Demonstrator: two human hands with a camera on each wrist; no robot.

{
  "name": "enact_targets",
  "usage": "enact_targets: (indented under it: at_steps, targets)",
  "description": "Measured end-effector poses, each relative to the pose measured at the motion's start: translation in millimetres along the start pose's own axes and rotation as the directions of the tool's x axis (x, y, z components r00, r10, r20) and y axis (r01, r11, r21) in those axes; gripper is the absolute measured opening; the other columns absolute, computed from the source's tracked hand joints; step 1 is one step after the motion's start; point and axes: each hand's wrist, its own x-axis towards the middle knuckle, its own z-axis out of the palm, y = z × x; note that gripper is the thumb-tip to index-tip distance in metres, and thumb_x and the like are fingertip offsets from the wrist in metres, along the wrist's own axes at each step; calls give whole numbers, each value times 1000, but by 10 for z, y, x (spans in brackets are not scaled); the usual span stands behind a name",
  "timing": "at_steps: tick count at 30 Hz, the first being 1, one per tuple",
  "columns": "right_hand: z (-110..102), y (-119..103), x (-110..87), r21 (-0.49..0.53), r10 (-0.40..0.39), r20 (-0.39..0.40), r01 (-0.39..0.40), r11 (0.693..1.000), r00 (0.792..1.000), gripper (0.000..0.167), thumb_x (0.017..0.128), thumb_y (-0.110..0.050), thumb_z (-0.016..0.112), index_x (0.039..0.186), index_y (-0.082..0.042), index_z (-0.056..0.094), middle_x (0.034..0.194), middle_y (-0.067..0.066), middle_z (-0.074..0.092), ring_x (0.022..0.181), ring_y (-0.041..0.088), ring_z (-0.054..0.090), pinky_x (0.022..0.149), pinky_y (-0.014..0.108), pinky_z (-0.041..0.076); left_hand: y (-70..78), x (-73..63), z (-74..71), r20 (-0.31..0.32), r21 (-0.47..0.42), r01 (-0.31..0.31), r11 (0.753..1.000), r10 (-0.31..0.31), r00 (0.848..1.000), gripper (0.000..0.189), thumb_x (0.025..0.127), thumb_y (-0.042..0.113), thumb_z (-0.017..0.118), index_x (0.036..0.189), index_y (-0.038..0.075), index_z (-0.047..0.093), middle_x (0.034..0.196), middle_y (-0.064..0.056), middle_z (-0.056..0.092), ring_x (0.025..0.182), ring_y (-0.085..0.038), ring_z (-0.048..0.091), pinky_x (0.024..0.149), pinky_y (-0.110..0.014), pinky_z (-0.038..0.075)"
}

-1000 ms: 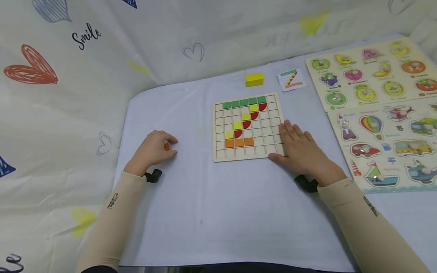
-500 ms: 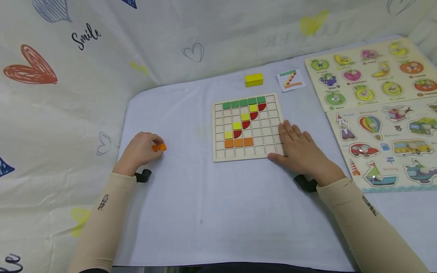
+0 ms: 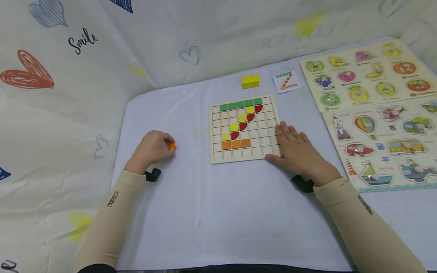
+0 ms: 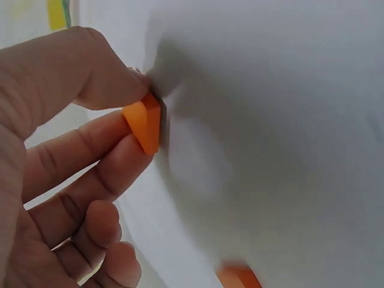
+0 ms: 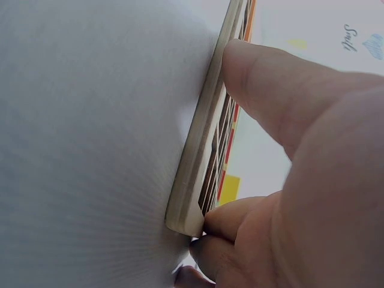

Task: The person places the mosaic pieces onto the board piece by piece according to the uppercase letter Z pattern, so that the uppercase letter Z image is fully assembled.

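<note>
Left of the board, my left hand [image 3: 151, 149] pinches an orange block [image 4: 144, 123] between thumb and fingertips, low over the white cloth. A second orange block [image 4: 240, 277] shows blurred at the bottom of the left wrist view; in the head view it cannot be made out. My right hand [image 3: 300, 153] rests with fingers extended along the right edge of the wooden grid board [image 3: 263, 132], its thumb touching the near edge. On the board sit a row of green squares [image 3: 240, 104], a diagonal of yellow squares [image 3: 233, 127] and red quarter-circles [image 3: 242, 126], and three orange squares [image 3: 236, 144].
Behind the board are a yellow block [image 3: 250, 82] and a small pattern card [image 3: 287, 81]. Two picture puzzle boards, one with fruit [image 3: 367, 81] and one with vehicles [image 3: 379, 132], lie at the right. A printed cloth [image 3: 153, 41] hangs behind the table.
My left hand moved left, showing two orange pieces at its fingertips, then came back right; one shows there now in the head view. My right hand stays on the board. The head view shifted slightly.
</note>
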Motion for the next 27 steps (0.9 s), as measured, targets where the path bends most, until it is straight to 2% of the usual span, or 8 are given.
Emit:
enact_targets:
  at_steps: [5,10,14,20,24,27]
  targets:
    - [1,3,0,-2,6,-8,-6,1000,1000,105,100,-54,60,163,6,2,173,27,-4,160,52,1,126,71,4,359,219,69,-2,-13,-93,996,93,996,18,80,17,78,97,10,77,91,-4,76,92,-26,60,92,-42,49]
    - [13,-3,0,3,8,-15,-8,1000,1000,104,100,-53,62,164,6,4,173,26,-2,160,51,2,127,70,4,834,412,159,36,-15,-191,981,192,981,21,80,20,80,98,11,77,94,-1,75,93,-23,59,94,-39,49]
    - [19,-15,-4,-1,9,-22,-9,1000,1000,103,100,-51,62,164,6,4,173,26,-1,160,50,2,127,70,5,1211,548,260,51,-25,-281,959,282,958,21,80,21,79,99,11,77,93,0,75,93,-21,58,91,-35,50]
    - [1,-20,-14,-16,10,-17,-10,1000,1000,102,100,-51,61,164,6,4,173,26,-1,160,50,3,127,69,6,1700,710,413,50,-33,-416,909,417,907,16,83,22,77,97,13,78,86,3,72,87,-17,57,87,-32,47]
    - [-8,-25,-21,-21,14,-16,-14,1000,1000,102,100,-52,61,164,5,4,173,26,0,160,50,3,127,70,6,1933,756,500,71,-35,-455,890,457,887,16,86,23,74,100,16,78,87,6,71,89,-15,54,83,-28,44]
    - [-16,-32,-26,-23,9,-23,-9,1000,1000,102,100,-52,61,164,5,5,173,26,1,160,50,4,127,70,7,2032,765,528,78,-30,-473,881,474,877,18,89,24,73,104,18,79,92,7,72,93,-14,52,86,-27,44]
